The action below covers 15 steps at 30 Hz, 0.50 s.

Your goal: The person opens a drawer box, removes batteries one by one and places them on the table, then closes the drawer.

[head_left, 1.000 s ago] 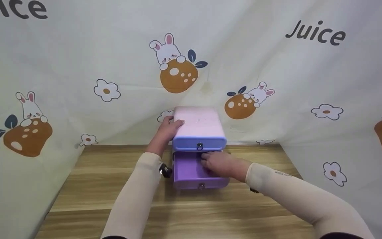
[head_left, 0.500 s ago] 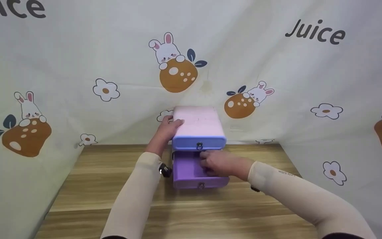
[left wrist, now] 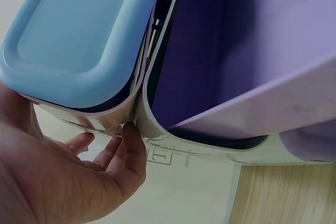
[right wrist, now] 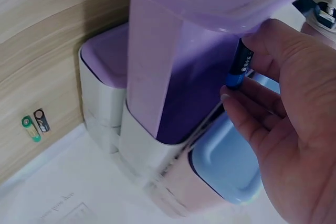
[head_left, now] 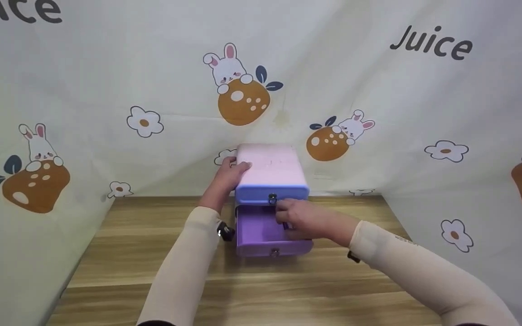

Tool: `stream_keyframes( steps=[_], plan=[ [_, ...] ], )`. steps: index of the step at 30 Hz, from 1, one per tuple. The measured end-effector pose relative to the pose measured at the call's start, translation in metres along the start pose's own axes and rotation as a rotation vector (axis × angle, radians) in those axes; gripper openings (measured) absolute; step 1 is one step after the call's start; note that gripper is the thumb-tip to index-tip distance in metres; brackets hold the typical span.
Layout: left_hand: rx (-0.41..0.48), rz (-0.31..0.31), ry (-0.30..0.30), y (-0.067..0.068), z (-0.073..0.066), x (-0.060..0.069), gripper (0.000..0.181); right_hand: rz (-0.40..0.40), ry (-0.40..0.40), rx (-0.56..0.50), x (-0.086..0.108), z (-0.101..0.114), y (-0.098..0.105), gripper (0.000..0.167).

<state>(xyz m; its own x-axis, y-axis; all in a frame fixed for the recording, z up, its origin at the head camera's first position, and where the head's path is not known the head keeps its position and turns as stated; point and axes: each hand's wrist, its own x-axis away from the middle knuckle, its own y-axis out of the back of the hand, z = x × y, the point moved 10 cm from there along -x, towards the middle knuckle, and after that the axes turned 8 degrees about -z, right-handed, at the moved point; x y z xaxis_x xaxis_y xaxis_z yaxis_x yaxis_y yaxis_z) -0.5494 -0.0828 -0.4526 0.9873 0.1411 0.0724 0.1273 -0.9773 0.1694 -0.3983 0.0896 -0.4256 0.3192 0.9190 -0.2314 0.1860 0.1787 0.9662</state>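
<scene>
A small drawer cabinet with a pink top stands at the back of the table. Its purple middle drawer is pulled out, below a closed blue drawer. My left hand grips the cabinet's upper left side, thumb near the top edge and bent fingers against the side. Between thumb and fingers, my right hand pinches a dark blue battery at the opening of the purple drawer. The head view mostly hides that battery behind the fingers.
A lavender lower drawer sits closed. A green battery and a black battery lie on the wooden table beside the cabinet. A printed cloth hangs behind and at both sides.
My right hand has risen slightly and shifted a little right, coming up from inside the purple drawer. The left hand stays on the cabinet, and the drawer keeps its position.
</scene>
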Motion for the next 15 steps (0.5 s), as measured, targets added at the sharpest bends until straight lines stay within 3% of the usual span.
stream_keyframes(
  steps=[7, 15],
  plan=[
    [-0.001, 0.003, -0.024, 0.0, -0.001, -0.001, 0.082, -0.045, -0.023, -0.045, 0.006, -0.001, 0.02, 0.022],
    [-0.016, -0.002, -0.029, -0.001, 0.0, -0.003, 0.082, -0.077, -0.011, -0.057, 0.017, -0.001, 0.028, 0.02]
  ],
)
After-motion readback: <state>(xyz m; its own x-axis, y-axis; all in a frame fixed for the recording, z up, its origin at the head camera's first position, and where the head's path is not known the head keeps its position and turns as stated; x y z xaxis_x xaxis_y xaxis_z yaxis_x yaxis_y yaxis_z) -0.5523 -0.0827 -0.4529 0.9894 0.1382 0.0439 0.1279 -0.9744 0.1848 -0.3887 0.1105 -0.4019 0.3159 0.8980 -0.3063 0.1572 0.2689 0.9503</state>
